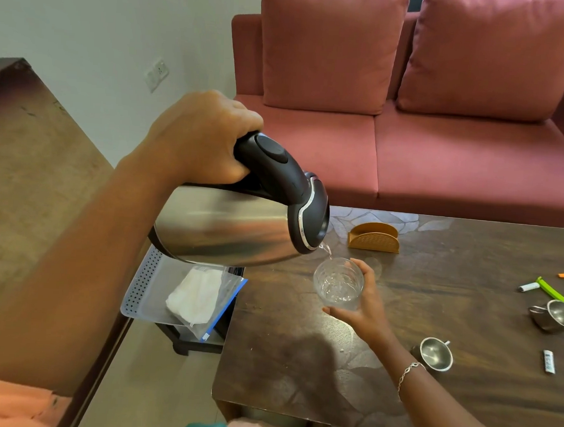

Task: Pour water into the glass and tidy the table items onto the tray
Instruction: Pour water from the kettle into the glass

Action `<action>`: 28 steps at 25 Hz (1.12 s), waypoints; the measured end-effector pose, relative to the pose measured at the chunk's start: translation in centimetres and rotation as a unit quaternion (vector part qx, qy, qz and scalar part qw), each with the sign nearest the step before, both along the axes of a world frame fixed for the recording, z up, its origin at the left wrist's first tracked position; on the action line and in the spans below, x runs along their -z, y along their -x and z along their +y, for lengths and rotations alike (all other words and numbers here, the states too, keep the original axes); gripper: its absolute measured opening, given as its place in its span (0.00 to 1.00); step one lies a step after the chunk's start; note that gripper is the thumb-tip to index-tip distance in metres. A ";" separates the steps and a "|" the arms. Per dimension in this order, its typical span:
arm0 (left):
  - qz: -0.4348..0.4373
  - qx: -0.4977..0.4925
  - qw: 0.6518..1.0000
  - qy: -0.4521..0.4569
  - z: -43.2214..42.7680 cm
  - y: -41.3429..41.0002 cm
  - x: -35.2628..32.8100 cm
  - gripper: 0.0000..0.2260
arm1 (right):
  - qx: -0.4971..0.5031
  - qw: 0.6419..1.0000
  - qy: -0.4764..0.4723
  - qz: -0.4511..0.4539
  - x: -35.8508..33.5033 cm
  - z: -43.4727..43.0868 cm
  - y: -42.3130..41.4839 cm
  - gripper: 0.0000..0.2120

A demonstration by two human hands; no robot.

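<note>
**A:** Which step is this?

**B:** The pour. The left hand [199,135] has its fingers [238,169] wrapped round the black handle of the steel kettle [227,226]. The kettle is tipped spout-down, and a thin stream of water [327,250] falls into the glass [337,282]. The right hand [367,311] cups the glass, fingers curled round its far side. Some water sits low in it. I can't tell whether it stands on the bench [444,404] or is lifted just off it.

**A:** And next?

**B:** I'd say level the kettle before the glass brims and set both down steadily. Then gather the loose things.

**A:** Onto what?

**B:** The clear tray [139,284], off the bench's left edge on a low dark stand. It holds a zip bag [203,291] with something white inside.

**A:** What's on the bench?

**B:** It's dark wood with a tan napkin holder [373,240], two steel cups [434,353] and a green clip [551,289]. A pink sofa [442,157] stands behind, against a white wall.
</note>
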State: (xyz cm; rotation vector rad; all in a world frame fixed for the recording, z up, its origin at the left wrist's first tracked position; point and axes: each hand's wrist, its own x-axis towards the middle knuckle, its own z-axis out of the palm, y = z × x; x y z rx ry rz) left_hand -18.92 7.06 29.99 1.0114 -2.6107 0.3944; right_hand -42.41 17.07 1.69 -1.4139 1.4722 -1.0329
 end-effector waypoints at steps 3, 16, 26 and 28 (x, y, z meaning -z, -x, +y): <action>-0.001 0.002 1.000 0.001 0.0 0.1 -0.2 0.06 | -0.002 1.000 0.002 0.003 0.2 0.0 0.1 0.45; -0.014 0.014 1.000 0.020 -0.1 0.4 -1.5 0.08 | 0.009 1.000 0.002 0.013 0.9 0.1 0.5 0.45; -0.028 0.010 0.999 0.026 0.4 0.5 -2.4 0.07 | 0.013 1.000 0.002 0.016 0.8 0.3 0.4 0.45; -0.029 0.009 0.999 0.028 0.5 0.5 -2.5 0.07 | 0.016 1.000 0.003 0.015 0.9 0.3 0.5 0.45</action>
